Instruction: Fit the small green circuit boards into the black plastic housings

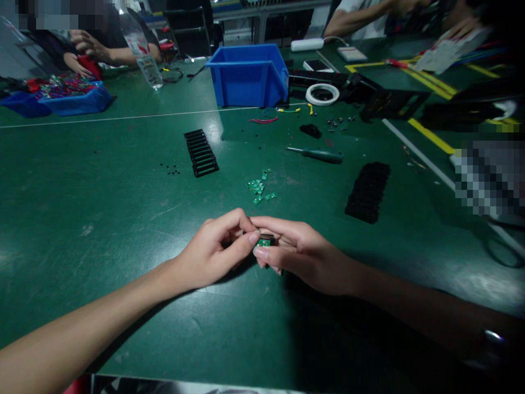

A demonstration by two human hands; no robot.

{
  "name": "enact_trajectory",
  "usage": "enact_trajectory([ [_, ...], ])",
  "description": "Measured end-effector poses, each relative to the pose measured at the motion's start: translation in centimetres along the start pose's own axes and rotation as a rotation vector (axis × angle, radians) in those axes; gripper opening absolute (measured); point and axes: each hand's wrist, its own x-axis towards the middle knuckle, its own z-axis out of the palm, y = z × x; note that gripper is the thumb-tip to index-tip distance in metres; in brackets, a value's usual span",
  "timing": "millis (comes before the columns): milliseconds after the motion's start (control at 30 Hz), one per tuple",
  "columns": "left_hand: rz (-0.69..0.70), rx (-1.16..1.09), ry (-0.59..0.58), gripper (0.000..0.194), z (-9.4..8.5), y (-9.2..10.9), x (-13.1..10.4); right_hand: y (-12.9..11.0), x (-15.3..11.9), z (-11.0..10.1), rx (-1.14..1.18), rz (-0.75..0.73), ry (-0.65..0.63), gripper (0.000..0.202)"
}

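Note:
Both my hands meet over the green table (pixel 164 317), fingertips together. Between them is a small green circuit board (pixel 264 242) against a dark piece, mostly covered by fingers. My left hand (pixel 223 241) pinches its left side with thumb and forefinger. My right hand (pixel 301 249) closes round it from the right, thumb on the front. Just beyond lie several loose green circuit boards (pixel 256 187). Farther left is a black slotted frame (pixel 200 153), with tiny black bits (pixel 172 168) beside it. A screwdriver (pixel 322 155) with a green handle lies past the boards.
A black ribbed part (pixel 368 191) lies to the right. At the back stand a blue bin (pixel 246 82), a white tape roll (pixel 322 94), scattered screws (pixel 338 123) and a plastic bottle (pixel 143 54). Blue trays (pixel 77 101) of wires sit back left. Co-workers' hands work across the table.

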Motion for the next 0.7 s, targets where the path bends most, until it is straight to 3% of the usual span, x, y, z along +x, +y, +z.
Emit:
enact_trajectory([
  [433,0.042,0.136,0.027,0.013,-0.01,0.16,-0.16,-0.05,-0.11,-0.09,-0.042,0.000,0.011,0.036],
  [700,0.084,0.025,0.041,0.012,0.32,0.05,-0.05,0.18,-0.15,0.07,-0.038,0.065,0.074,0.042],
])
